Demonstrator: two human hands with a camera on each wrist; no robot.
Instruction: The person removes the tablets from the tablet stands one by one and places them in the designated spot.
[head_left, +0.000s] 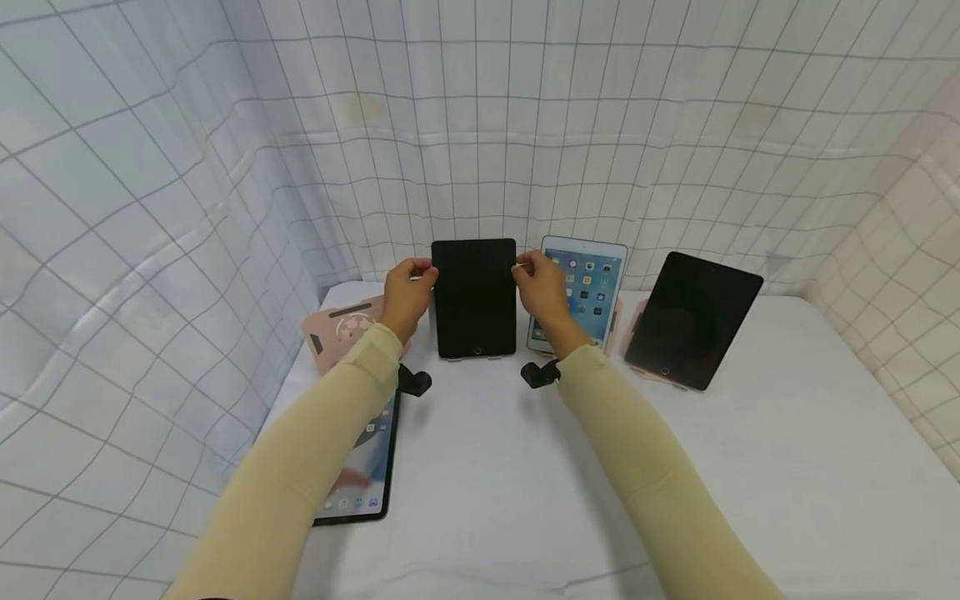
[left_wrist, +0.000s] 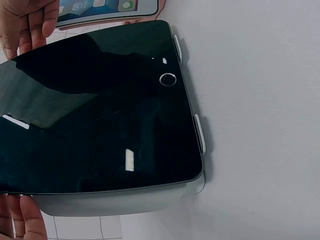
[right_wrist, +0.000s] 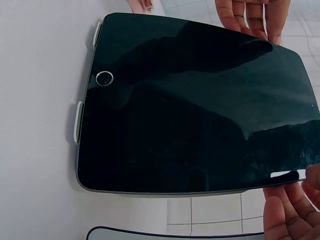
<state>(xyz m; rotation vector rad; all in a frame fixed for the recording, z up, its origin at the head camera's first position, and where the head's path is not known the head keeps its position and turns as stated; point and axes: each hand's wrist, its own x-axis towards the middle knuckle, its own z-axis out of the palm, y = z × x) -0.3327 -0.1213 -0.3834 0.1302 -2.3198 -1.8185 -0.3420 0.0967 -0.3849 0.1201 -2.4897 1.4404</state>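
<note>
A tablet (head_left: 475,300) with a dark screen and a round home button leans upright at the back middle of the table. Behind it is a pale stand (left_wrist: 125,202), whose two small lips support the tablet's lower edge. My left hand (head_left: 407,296) pinches the tablet's left side near the top. On the opposite side, my right hand (head_left: 543,292) pinches the right edge at about the same height. In the right wrist view, the right hand's fingers (right_wrist: 285,212) lie behind the tablet's edge, with the thumb at the front. Most of the stand is hidden.
Right of the held tablet, a white tablet (head_left: 581,283) with a lit screen leans on a pink stand. Further right, another dark tablet (head_left: 693,321) leans on a pink stand. A pink stand (head_left: 337,329) and a large lit tablet (head_left: 367,467) are at left. Gridded cloth (head_left: 510,125) surrounds the table.
</note>
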